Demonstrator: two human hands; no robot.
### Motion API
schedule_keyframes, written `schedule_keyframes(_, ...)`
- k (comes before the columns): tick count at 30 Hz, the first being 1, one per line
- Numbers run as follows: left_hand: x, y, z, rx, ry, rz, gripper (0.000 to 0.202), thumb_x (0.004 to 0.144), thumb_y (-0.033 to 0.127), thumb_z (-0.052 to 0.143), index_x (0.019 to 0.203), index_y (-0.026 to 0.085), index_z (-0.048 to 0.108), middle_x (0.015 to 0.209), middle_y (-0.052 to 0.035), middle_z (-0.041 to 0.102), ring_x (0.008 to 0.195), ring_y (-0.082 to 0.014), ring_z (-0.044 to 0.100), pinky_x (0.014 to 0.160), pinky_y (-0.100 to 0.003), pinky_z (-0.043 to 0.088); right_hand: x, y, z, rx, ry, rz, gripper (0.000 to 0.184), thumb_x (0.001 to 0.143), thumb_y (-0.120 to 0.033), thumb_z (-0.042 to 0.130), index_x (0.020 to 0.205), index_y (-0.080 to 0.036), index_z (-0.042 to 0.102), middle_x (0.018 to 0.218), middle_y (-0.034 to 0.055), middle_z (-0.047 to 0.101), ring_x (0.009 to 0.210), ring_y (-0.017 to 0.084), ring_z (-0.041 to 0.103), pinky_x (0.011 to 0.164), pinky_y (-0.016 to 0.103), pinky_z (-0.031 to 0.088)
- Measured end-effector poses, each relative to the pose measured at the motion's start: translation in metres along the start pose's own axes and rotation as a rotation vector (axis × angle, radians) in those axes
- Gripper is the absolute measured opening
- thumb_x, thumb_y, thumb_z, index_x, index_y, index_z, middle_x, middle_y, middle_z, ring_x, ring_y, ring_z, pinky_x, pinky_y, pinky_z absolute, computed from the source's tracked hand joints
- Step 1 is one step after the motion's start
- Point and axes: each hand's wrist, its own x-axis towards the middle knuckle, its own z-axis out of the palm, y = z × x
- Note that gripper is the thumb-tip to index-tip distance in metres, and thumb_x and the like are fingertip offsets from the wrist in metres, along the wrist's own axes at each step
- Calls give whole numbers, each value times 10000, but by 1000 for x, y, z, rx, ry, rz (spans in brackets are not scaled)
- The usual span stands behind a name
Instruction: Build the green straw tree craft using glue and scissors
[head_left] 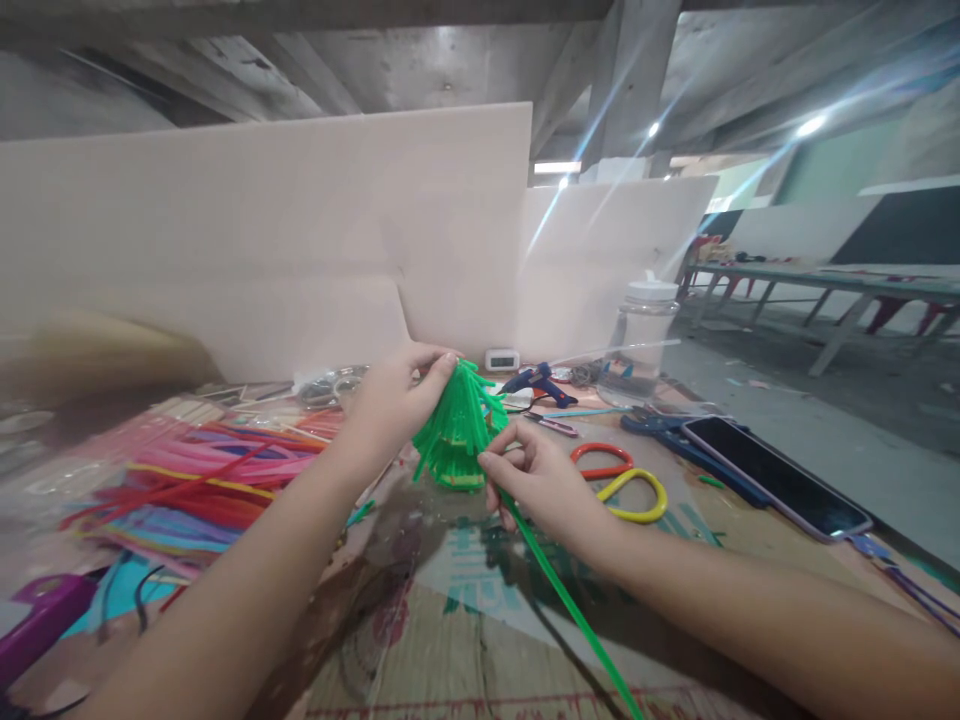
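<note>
A green cone-shaped bundle of pipe cleaners [454,430] stands at the middle of the table, its strands fanning out downward. My left hand [427,385] pinches it near its top, thumb and fingers closed. Beside its lower right side, my right hand [529,465] has its fingers closed on a long green pipe cleaner [566,590], which trails down toward the front edge of the view. Whether this strand joins the cone is hidden behind the fingers. Scissors with one red and one yellow handle loop [637,497] lie just right of my right hand.
Colourful pipe cleaners [217,470] are heaped at left, near a purple tool [45,620]. Behind the cone are a small digital clock [502,360] and a blue glue gun [538,383]. A water bottle [641,340] and a phone [776,475] are at right. White panels [300,230] border the back.
</note>
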Motion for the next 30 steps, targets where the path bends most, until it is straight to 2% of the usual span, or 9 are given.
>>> schedule_keyframes(6,-3,9,-3,44,-40,-2,364,878,442,536,1069,192,719,1076,-60,740,1001,-246,668,922,-369,494,-2,-1,2,-10,13,-4,181,844,-343,587,819,-243,438,492,-94,600,331,96,488,349,192,364)
schedule_keyframes(15,-10,13,0,205,1,96,366,879,443,543,1112,198,683,1143,-62,718,1076,-264,645,943,-395,482,-2,0,3,-5,36,-3,172,842,-331,585,811,-239,443,481,-94,582,317,85,458,341,185,353)
schedule_keyframes(22,-10,13,4,239,52,143,291,894,369,528,1068,208,696,1086,-49,734,1029,-244,663,941,-365,479,-3,0,4,-24,38,0,208,831,-366,607,813,-236,446,488,-82,587,317,84,458,334,183,346)
schedule_keyframes(30,-8,10,3,261,44,178,309,920,327,473,1080,203,706,1121,-51,725,1056,-232,655,955,-345,471,-3,4,4,41,14,-24,257,827,-421,603,880,-237,432,502,-93,581,346,87,456,360,193,376)
